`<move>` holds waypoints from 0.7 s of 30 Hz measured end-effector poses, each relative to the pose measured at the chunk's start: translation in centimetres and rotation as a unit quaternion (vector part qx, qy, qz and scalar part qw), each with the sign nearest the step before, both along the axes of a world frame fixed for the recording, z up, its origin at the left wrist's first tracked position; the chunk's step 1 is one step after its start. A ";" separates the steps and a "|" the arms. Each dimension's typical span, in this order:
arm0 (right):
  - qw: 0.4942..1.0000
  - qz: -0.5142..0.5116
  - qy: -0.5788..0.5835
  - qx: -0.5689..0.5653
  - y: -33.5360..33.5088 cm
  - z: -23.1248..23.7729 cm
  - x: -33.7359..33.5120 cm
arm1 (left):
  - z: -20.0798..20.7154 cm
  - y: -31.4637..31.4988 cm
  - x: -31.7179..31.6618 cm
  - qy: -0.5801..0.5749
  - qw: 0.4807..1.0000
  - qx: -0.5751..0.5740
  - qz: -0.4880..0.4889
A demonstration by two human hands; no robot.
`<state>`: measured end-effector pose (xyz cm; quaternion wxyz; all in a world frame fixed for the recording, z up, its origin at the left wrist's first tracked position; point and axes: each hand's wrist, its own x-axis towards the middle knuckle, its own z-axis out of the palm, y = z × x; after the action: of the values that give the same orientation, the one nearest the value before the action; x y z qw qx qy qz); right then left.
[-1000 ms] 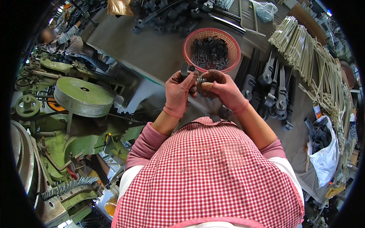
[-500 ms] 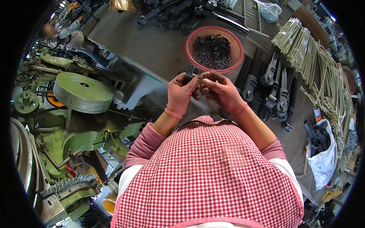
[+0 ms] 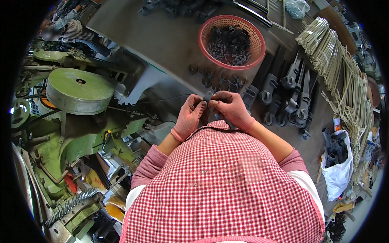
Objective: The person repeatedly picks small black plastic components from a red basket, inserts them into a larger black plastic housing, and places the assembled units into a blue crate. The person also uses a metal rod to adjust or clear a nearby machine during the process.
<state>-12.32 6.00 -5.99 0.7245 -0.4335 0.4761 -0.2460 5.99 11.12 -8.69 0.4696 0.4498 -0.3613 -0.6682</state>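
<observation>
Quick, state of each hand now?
Left pink gloved hand: closed, holding a small dark rounded part.
Right pink gloved hand: closed at the same part; exact grip hidden.

No readable text, signs, labels or numbers

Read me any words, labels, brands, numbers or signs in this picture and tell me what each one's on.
No text can be read.
Small white-and-orange container at the right: its label is too small to read.
Checked apron: faint, blurred marks on the chest, not readable.
Dark part between the left hand and right hand: no readable lettering shows.
</observation>
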 end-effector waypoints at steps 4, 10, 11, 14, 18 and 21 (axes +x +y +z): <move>0.996 0.085 -0.029 0.016 -1.0 -2.5 -1.0 | -2.8 -1.3 0.8 -0.050 0.996 0.061 0.050; 0.954 -0.113 -0.153 0.231 -1.9 -4.6 -4.9 | -12.8 -7.7 5.6 -0.572 0.817 -0.066 -0.039; 0.949 -0.130 -0.151 0.243 -2.0 -4.5 -5.7 | -14.4 -8.7 5.8 -0.581 0.808 -0.069 -0.070; 0.938 -0.167 -0.141 0.268 -2.9 -4.1 -7.8 | -16.7 -11.9 5.3 -0.576 0.810 -0.071 -0.082; 0.947 -0.165 -0.103 0.255 -4.3 -4.6 -10.0 | -12.9 -14.0 4.6 -0.693 0.700 -0.078 -0.154; 0.966 -0.173 -0.033 0.187 -5.1 -5.9 -11.0 | -9.4 -17.4 2.2 -0.616 0.715 -0.323 -0.074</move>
<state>-23.33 0.91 -11.88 0.7548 -0.1927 0.5569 -0.2881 8.22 -6.28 -18.13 0.2091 0.5551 -0.7963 -0.1187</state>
